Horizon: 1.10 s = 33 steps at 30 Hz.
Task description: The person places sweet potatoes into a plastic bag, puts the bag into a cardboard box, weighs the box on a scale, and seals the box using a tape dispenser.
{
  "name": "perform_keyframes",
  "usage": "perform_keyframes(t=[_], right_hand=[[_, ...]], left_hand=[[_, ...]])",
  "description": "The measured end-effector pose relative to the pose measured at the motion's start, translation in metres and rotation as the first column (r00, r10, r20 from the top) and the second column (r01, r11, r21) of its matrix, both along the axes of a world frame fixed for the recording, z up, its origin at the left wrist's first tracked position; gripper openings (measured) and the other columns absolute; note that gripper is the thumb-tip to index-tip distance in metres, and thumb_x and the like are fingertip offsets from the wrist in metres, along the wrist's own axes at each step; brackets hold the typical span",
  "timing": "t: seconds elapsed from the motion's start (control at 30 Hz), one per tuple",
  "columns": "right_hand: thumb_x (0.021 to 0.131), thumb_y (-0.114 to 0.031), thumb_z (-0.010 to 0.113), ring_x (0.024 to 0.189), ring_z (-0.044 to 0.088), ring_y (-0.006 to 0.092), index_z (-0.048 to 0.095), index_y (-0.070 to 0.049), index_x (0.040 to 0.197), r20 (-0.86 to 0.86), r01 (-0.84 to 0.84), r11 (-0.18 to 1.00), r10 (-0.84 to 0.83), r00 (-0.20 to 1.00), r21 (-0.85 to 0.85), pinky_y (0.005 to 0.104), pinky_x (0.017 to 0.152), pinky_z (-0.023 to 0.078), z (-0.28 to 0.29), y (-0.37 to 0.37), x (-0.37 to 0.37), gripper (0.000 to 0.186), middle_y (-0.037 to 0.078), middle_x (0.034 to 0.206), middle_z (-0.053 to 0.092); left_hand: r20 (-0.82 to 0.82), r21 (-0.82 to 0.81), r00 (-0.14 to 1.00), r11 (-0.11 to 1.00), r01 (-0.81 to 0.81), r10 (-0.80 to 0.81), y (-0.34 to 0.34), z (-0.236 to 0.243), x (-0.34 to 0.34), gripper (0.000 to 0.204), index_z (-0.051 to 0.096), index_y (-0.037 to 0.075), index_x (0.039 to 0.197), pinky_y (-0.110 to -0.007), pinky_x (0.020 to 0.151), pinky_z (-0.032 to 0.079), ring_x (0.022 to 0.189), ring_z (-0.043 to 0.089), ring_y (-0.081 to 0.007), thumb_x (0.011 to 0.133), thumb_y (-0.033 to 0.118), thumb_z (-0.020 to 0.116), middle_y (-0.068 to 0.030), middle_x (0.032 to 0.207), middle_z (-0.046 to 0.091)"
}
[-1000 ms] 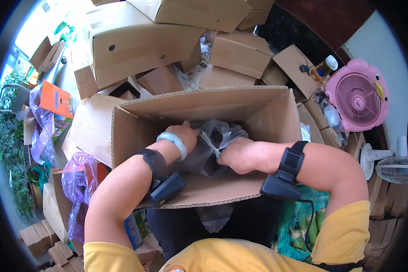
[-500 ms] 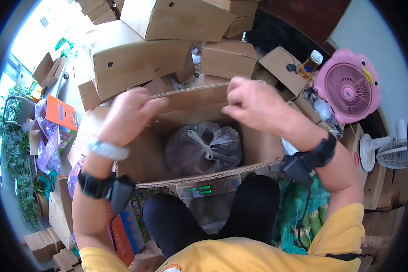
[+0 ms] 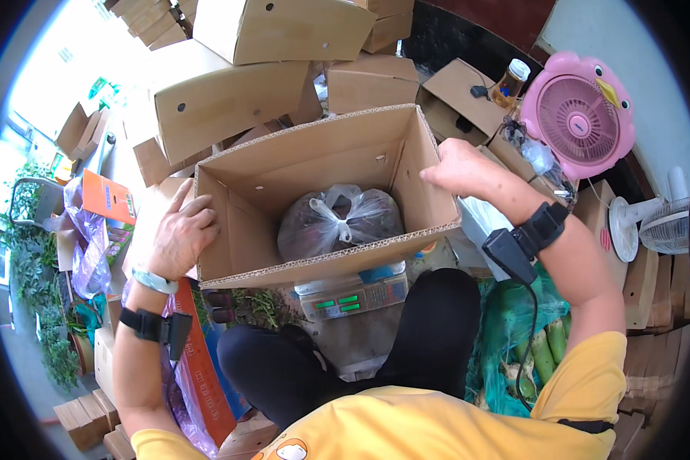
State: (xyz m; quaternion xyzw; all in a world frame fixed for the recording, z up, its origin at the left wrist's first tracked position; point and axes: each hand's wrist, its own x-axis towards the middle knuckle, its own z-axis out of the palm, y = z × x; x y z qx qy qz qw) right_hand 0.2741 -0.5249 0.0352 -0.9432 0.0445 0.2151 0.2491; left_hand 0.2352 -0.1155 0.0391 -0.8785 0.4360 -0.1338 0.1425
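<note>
An open cardboard box (image 3: 307, 270) stands in front of me, its top facing up. Inside lies a clear plastic bag (image 3: 337, 226), knotted on top, with dark contents I cannot make out. My left hand (image 3: 180, 238) is at the box's left wall, its fingers bent over the edge. On the opposite side my right hand (image 3: 468, 170) is closed at the right rim, fingertips partly hidden. Beneath the near side of the box, a weighing scale (image 3: 353, 297) shows lit green displays.
Cardboard boxes (image 3: 234, 103) are piled behind. A pink fan (image 3: 583, 123) and a brown jar with a white lid (image 3: 511, 80) stand at the far right. Green vegetables (image 3: 543, 354) in teal plastic lie by my right leg. Purple plastic (image 3: 90, 245) hangs at left.
Both hands have come from above the box down and outward to its left and right sides. The box's walls and far rim now show more fully.
</note>
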Motion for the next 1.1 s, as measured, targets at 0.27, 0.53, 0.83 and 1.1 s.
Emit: perform_keyframes(t=[0.27,0.53,0.83,1.1], right_hand=[[0.072,-0.018,0.064,0.087,0.065,0.0353,0.067,0.003,0.091,0.193,-0.111,0.982,0.139,0.971,-0.153,0.0414,0.075,0.050,0.002,0.009,0.039,0.029,0.023,0.088,0.066],[0.074,-0.026,0.069,0.092,0.065,0.0324,0.070,-0.006,0.092,0.337,-0.408,0.785,0.584,0.739,-0.466,0.0404,0.081,0.051,0.000,0.098,0.104,0.027,0.015,0.093,0.068],[0.077,-0.008,0.059,0.096,0.066,0.0243,0.071,-0.009,0.094,0.313,-0.473,0.650,0.729,0.608,-0.595,0.0344,0.080,0.052,-0.002,0.152,0.125,0.021,0.010,0.100,0.069],[0.081,-0.008,0.056,0.099,0.065,0.0243,0.071,-0.011,0.098,0.426,-0.389,0.753,0.634,0.645,-0.531,0.0340,0.081,0.053,-0.019,0.136,0.110,0.022,0.008,0.102,0.069]], left_hand=[[-0.158,0.307,0.987,0.949,0.066,-0.017,-0.026,0.019,-0.060,0.008,0.060,0.016,0.058,-0.045,0.108,0.034,0.071,0.055,-0.0174,0.066,0.014,0.061,-0.0006,0.063,0.047],[-0.457,0.042,0.889,0.998,0.042,-0.018,-0.086,0.018,-0.142,0.005,0.060,0.017,0.068,-0.041,0.087,0.044,0.065,0.056,-0.0148,0.073,0.017,0.057,0.0021,0.065,0.049],[-0.482,-0.274,0.876,0.952,-0.139,-0.011,-0.153,-0.009,-0.141,0.009,0.057,0.014,0.073,-0.031,0.069,0.047,0.065,0.056,-0.0164,0.077,0.021,0.059,0.0011,0.065,0.048],[-0.198,-0.440,0.975,0.879,-0.181,0.102,-0.162,-0.032,-0.167,0.031,0.053,0.013,0.067,-0.030,0.056,0.038,0.056,0.050,-0.0162,0.075,0.040,0.066,0.0004,0.060,0.045]])
